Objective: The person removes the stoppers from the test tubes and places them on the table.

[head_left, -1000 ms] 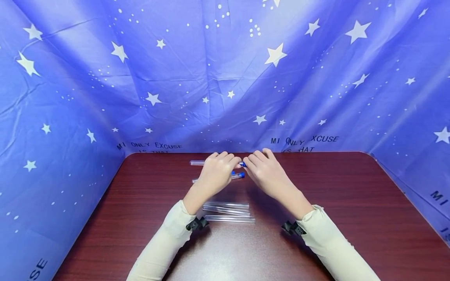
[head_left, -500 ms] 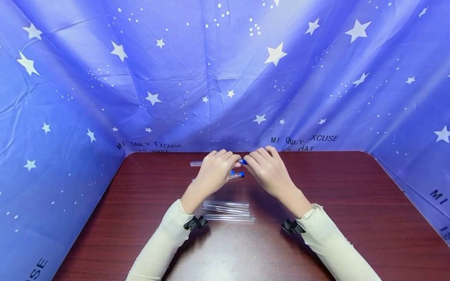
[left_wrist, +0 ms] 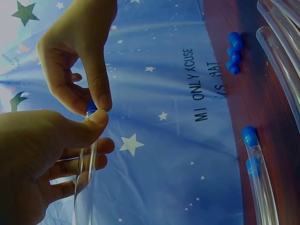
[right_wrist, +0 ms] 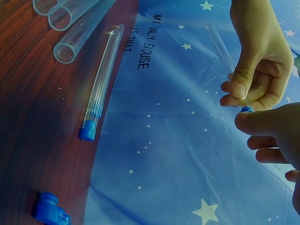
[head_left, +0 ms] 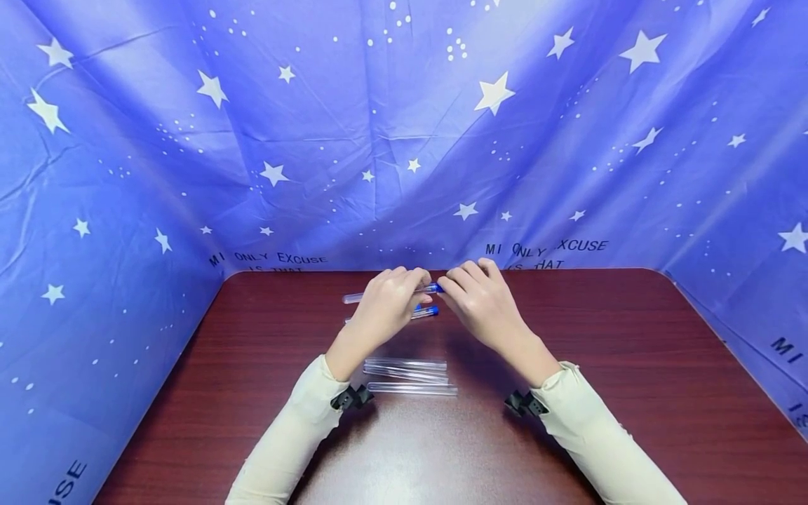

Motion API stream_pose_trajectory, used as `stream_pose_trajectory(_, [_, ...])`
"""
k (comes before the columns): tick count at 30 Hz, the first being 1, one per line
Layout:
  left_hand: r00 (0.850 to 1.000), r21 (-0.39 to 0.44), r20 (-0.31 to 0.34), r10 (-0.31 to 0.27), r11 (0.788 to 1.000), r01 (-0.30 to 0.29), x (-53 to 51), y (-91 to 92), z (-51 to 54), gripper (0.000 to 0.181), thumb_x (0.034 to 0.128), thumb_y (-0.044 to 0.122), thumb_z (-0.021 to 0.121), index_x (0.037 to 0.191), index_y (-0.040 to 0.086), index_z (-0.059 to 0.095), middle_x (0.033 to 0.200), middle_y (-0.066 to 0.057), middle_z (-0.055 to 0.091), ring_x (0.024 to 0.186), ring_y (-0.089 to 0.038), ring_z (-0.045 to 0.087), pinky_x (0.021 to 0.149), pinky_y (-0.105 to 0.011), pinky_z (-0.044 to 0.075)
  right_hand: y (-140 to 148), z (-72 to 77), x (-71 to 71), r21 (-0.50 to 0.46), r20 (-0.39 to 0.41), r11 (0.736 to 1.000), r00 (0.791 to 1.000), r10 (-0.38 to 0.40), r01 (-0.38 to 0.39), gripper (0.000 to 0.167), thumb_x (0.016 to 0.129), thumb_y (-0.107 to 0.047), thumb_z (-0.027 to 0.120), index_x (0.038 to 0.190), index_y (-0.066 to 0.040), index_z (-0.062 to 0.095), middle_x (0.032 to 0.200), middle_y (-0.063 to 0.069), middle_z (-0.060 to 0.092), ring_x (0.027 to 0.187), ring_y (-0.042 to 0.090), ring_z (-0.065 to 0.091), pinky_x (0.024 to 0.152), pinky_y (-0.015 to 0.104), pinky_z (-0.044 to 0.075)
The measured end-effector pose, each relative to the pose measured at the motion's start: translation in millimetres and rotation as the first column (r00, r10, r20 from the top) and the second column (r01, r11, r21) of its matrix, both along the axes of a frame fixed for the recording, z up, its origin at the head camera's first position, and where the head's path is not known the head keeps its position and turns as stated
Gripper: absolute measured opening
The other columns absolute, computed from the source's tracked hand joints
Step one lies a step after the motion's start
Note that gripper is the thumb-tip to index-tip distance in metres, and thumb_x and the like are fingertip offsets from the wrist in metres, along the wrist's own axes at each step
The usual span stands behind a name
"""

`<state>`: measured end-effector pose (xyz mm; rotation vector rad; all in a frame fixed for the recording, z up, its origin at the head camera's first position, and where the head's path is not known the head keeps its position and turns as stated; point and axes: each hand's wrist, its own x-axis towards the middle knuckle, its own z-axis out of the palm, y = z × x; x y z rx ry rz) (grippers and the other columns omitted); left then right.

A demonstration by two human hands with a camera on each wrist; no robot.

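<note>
My left hand (head_left: 386, 303) holds a clear tube (head_left: 353, 298) near its right end, thumb and fingers around it. On that end is a blue cap (left_wrist: 91, 107), which my right hand (head_left: 481, 305) pinches between thumb and fingertips. The two hands meet at the cap above the table's far part. Below the left hand lie capped tubes (right_wrist: 101, 84) with blue caps (left_wrist: 250, 135), partly hidden by that hand in the head view. Nearer the forearms, several uncapped clear tubes (head_left: 413, 388) lie side by side on the table.
Several loose blue caps (left_wrist: 235, 44) lie on the dark red table (head_left: 252, 393), seen in both wrist views; the hands hide them in the head view. A blue curtain with white stars (head_left: 379, 140) stands behind the table and along both sides.
The held tube's capped end has risen slightly and the tube tilts more. The left fingers have loosened a little, showing more of the tube. The loose items have stayed in place.
</note>
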<state>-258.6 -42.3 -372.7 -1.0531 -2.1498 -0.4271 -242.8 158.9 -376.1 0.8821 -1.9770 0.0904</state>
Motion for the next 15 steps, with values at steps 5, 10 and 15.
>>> stream_pose_trajectory(5, [1.0,0.016,0.012,-0.003,1.0,0.002,-1.7,1.3,1.2,0.02,0.0848,0.014,0.081,0.095,0.01,0.065,0.079,0.0,0.068,0.071,-0.019,0.063,0.064,-0.031,0.05,0.4,2.2,-1.3,0.004,0.014,1.0,1.0,-0.005,0.005,0.015,0.089,-0.016,0.075,0.099,-0.005,0.074,0.09,0.007,0.071,0.082,0.026,0.061,0.082,0.045,0.045])
stream_pose_trajectory(10, [1.0,0.005,0.021,-0.013,1.0,0.013,-2.7,2.7,1.0,0.017,0.0875,0.015,0.08,0.099,0.009,0.068,0.091,-0.001,0.067,0.074,-0.019,0.065,0.068,-0.031,0.054,3.3,2.7,-3.5,0.002,0.037,1.0,0.999,0.002,-0.003,0.017,0.085,-0.013,0.079,0.099,-0.005,0.075,0.089,0.007,0.072,0.082,0.028,0.061,0.082,0.047,0.045])
stream_pose_trajectory(15, [0.999,-0.024,0.016,-0.027,0.999,0.028,-1.6,3.7,-1.2,0.015,0.089,0.016,0.078,0.1,0.009,0.07,0.09,-0.002,0.065,0.075,-0.019,0.065,0.07,-0.03,0.055,8.0,2.0,-3.4,-0.012,0.123,0.999,0.991,0.045,-0.044,0.015,0.083,-0.014,0.08,0.095,-0.006,0.075,0.086,0.006,0.07,0.082,0.027,0.059,0.083,0.049,0.043])
